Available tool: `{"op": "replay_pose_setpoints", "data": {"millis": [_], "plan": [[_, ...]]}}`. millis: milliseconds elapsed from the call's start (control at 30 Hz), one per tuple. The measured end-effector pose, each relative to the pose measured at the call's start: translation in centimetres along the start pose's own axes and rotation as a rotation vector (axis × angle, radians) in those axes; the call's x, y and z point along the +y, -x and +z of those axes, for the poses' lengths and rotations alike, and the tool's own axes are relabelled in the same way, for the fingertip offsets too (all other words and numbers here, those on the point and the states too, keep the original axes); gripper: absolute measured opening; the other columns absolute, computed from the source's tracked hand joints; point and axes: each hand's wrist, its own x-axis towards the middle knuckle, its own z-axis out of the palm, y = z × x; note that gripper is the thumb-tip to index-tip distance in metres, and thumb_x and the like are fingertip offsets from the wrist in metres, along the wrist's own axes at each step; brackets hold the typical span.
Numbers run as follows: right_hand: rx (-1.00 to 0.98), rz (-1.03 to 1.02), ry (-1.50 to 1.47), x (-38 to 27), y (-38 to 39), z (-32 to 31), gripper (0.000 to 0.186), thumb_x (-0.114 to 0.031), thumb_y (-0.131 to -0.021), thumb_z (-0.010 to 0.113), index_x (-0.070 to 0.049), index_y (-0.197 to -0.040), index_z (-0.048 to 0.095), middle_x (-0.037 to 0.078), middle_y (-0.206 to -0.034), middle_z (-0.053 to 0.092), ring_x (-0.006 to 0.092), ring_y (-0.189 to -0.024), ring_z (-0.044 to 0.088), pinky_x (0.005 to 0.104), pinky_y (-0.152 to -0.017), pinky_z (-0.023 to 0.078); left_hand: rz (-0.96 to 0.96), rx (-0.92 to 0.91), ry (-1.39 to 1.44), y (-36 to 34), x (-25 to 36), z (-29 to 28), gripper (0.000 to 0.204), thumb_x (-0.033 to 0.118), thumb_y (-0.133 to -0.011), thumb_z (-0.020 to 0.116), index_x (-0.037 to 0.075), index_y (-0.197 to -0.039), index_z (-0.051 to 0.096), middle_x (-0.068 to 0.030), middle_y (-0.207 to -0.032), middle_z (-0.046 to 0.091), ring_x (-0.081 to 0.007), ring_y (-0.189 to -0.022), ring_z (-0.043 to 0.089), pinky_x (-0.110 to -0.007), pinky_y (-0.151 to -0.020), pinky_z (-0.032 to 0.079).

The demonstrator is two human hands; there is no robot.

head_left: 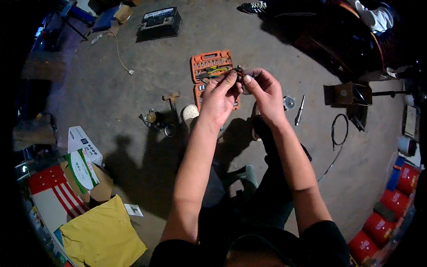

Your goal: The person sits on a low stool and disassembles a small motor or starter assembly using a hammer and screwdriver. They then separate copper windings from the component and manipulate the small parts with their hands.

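My left hand (pixel 219 99) and my right hand (pixel 267 94) are raised in front of me, close together. Between their thumbs and fingers they pinch a small dark metal part (pixel 239 68); its exact kind is too small to make out. Below them on the floor lies an orange tool case (pixel 193 71), opened flat, with sockets and yellow-handled pliers (pixel 216 70); my hands cover part of it. Left of the case are a hammer (pixel 171 96) and a dirty metal assembly (pixel 152 117). A round metal part (pixel 289 103) and a slim metal shaft (pixel 300 110) lie to the right.
A car battery (pixel 161 26) and a cable plug (pixel 130 71) lie at the far left. Boxes (pixel 83 143) and a yellow bag (pixel 103 233) are near left. On the right are a black hose (pixel 340 129), an open box (pixel 348 94) and red containers (pixel 378 227).
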Motion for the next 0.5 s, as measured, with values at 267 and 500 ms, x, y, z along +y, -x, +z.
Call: {"op": "replay_pose_setpoints", "data": {"millis": [267,500], "plan": [[0.091,0.049,0.017,0.0,-0.1,-0.3,0.016,-0.013,-0.090,0.060,0.002,-0.095,0.060,0.002,-0.087,0.062,0.0073,-0.082,0.055,0.0233,-0.075,0.045,0.133,-0.009,-0.277,0.3,-0.1,0.8,0.022,0.002,-0.084,0.063,0.002,-0.106,0.064,-0.0036,-0.095,0.066,-0.0098,-0.082,0.060,-0.023,-0.074,0.048],[0.126,-0.004,0.003,0.2,-0.1,0.9,0.015,-0.014,-0.089,0.061,0.002,-0.090,0.060,0.001,-0.082,0.061,0.0061,-0.076,0.055,0.0219,-0.068,0.045,0.173,-0.015,-0.342,0.8,0.8,1.1,0.022,0.003,-0.081,0.066,0.002,-0.104,0.065,-0.0029,-0.093,0.066,-0.0097,-0.082,0.060,-0.023,-0.074,0.048]]}}
